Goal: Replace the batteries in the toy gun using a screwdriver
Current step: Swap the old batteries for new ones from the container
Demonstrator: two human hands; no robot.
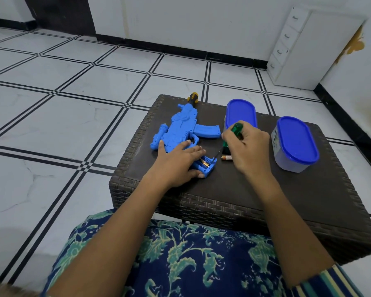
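On the dark woven-textured table (pixel 234 196), the left hand (pixel 177 161) lies flat, fingers straight, on the near end of one blue plastic toy gun (pixel 180 127). The right hand (pixel 247 151) grips a green-handled screwdriver (pixel 237 127), its thin shaft angled to the open battery compartment (pixel 210 166). Two cylindrical batteries show, a seated battery (pixel 203 162) and a loose battery (pixel 226 157) just beside the compartment; farther out stand two oval blue-lidded tubs, left tub (pixel 241 113) and right tub (pixel 296 140), and a yellow-and-black handle (pixel 192 97) at the gun's far end.
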